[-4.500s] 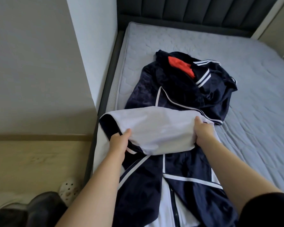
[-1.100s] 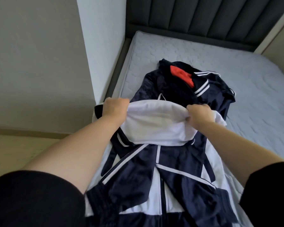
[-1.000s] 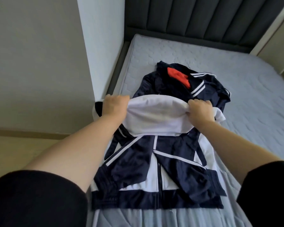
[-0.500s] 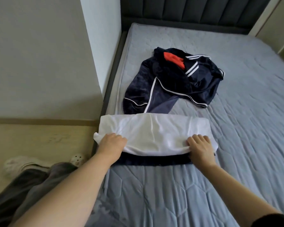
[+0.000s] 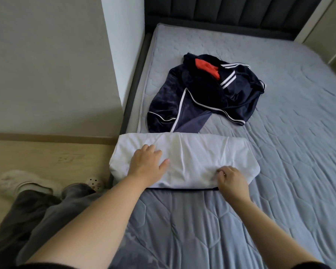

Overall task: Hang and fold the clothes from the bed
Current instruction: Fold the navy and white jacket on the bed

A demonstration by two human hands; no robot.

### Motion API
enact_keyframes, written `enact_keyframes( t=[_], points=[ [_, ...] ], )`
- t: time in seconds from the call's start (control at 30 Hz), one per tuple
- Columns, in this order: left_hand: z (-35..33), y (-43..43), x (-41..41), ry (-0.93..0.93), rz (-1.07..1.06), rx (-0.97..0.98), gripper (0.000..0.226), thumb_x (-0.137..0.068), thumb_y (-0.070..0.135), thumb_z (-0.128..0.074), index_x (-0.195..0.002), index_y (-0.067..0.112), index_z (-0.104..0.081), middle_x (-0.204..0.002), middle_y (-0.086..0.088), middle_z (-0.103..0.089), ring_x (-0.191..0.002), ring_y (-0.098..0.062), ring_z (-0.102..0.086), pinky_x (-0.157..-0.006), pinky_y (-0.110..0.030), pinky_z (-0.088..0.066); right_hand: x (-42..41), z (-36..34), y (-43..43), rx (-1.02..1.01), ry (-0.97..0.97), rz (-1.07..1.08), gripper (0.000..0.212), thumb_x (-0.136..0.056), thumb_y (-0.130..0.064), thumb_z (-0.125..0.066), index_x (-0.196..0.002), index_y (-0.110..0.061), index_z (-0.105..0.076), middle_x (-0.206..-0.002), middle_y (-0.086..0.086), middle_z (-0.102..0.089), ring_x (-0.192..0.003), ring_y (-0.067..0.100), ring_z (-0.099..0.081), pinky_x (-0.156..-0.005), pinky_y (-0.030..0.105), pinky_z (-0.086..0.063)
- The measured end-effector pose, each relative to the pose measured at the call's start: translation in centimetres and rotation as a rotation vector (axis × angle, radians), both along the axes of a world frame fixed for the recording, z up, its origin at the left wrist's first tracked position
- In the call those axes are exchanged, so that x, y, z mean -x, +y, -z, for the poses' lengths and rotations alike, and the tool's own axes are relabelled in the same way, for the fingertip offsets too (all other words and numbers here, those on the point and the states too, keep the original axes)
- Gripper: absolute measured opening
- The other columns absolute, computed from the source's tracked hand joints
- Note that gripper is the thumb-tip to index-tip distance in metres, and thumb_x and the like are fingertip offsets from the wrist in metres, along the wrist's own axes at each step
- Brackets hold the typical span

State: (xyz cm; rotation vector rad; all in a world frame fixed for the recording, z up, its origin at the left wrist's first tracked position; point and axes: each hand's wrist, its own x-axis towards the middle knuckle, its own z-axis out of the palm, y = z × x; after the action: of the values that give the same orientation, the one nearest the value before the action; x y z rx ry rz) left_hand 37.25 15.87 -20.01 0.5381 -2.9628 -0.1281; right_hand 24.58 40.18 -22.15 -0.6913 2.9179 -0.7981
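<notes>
Your left hand (image 5: 146, 166) lies flat on the jacket (image 5: 198, 152), right hand (image 5: 232, 180) curled at its edge, grip unclear: smooth creases outward.

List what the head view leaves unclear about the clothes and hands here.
Head view, all three:
- folded jacket: navy side covered by its own white layer.
- dark pile: garment count lost in the bunching; red piece mostly buried.
- right hand: pinching fabric or not, curled fingers hide it.
</notes>
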Motion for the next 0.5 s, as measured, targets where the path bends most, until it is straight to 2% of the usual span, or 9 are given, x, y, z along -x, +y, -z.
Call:
enact_keyframes(
  t=[0.03, 0.07, 0.1, 0.17, 0.23, 0.33, 0.4, 0.5],
  points=[
    [0.2, 0.0, 0.5, 0.042, -0.016, 0.021, 0.045, -0.096, 0.048, -0.030, -0.121, 0.019, -0.054, -0.123, -0.005, -0.052, -0.111, -0.024, -0.045, -0.087, -0.036, -0.036, -0.3, -0.5, -1.0, 0.052, 0.053, -0.005, 0.015, -0.089, -0.008, -0.052, -0.091, -0.002, -0.065, -0.092, 0.011, -0.062, -0.093, 0.031, -0.055, -0.077, 0.038, -0.044],
    [0.5, 0.1, 0.9, 0.011, -0.042, 0.003, 0.049, -0.097, 0.046, -0.029, -0.139, 0.023, -0.040, -0.140, -0.007, -0.040, -0.126, -0.025, -0.036, -0.098, -0.038, -0.031, -0.6, -0.9, -2.2, 0.092, 0.111, -0.036, 0.015, -0.089, -0.007, -0.054, -0.097, -0.001, -0.064, -0.101, 0.014, -0.062, -0.100, 0.033, -0.053, -0.083, 0.038, -0.043],
    [1.0, 0.1, 1.1, -0.057, -0.071, -0.050, 0.054, -0.099, 0.047, -0.025, -0.148, 0.026, -0.024, -0.154, -0.007, -0.023, -0.139, -0.026, -0.022, -0.108, -0.042, -0.022, -0.8, -1.2, -3.7, 0.105, 0.149, -0.083, 0.021, -0.089, -0.007, -0.056, -0.107, 0.000, -0.063, -0.114, 0.017, -0.059, -0.109, 0.035, -0.051, -0.091, 0.040, -0.041],
    [2.7, -0.2, 1.1, -0.233, -0.105, -0.176, 0.059, -0.099, 0.052, -0.018, -0.152, 0.032, 0.000, -0.160, -0.002, 0.008, -0.147, -0.024, 0.007, -0.115, -0.048, -0.003, -0.7, -1.5, -7.1, 0.043, 0.139, -0.182, 0.040, -0.092, -0.016, -0.054, -0.130, -0.004, -0.052, -0.141, 0.019, -0.042, -0.130, 0.036, -0.036, -0.108, 0.044, -0.028],
    [4.2, -0.7, 0.8, -0.378, -0.065, -0.219, 0.063, -0.097, 0.057, -0.016, -0.149, 0.035, 0.012, -0.158, 0.001, 0.022, -0.145, -0.023, 0.020, -0.115, -0.048, 0.006, -0.1, -0.9, -10.5, -0.082, 0.116, -0.240, 0.053, -0.097, -0.032, -0.043, -0.146, -0.014, -0.033, -0.157, 0.012, -0.018, -0.144, 0.029, -0.015, -0.116, 0.046, -0.008],
    [5.4, -1.3, 0.5, -0.391, -0.037, -0.226, 0.064, -0.096, 0.059, -0.018, -0.149, 0.037, 0.011, -0.157, 0.004, 0.023, -0.144, -0.020, 0.020, -0.114, -0.048, 0.009, 1.0, 1.8, -12.8, -0.248, -0.007, -0.213, 0.058, -0.098, -0.045, -0.027, -0.152, -0.027, -0.012, -0.161, 0.005, 0.000, -0.147, 0.023, 0.003, -0.116, 0.049, 0.004],
    [5.8, -1.6, 0.6, -0.309, -0.071, -0.203, 0.061, -0.097, 0.055, -0.016, -0.150, 0.036, 0.007, -0.158, 0.008, 0.019, -0.145, -0.018, 0.018, -0.114, -0.048, 0.010, 0.9, 4.1, -12.5, -0.284, -0.043, -0.157, 0.060, -0.098, -0.044, -0.027, -0.152, -0.026, -0.010, -0.160, 0.008, -0.005, -0.146, 0.024, 0.000, -0.117, 0.048, 0.002],
    [6.2, -2.5, 1.2, -0.219, -0.144, -0.184, 0.059, -0.098, 0.054, -0.013, -0.149, 0.036, 0.010, -0.158, 0.008, 0.019, -0.145, -0.021, 0.019, -0.114, -0.049, 0.012, 0.5, 6.1, -12.0, -0.260, 0.060, -0.100, 0.066, -0.092, -0.044, -0.025, -0.152, -0.019, -0.018, -0.158, 0.011, -0.018, -0.146, 0.025, -0.009, -0.118, 0.043, 0.001]
  ],
)
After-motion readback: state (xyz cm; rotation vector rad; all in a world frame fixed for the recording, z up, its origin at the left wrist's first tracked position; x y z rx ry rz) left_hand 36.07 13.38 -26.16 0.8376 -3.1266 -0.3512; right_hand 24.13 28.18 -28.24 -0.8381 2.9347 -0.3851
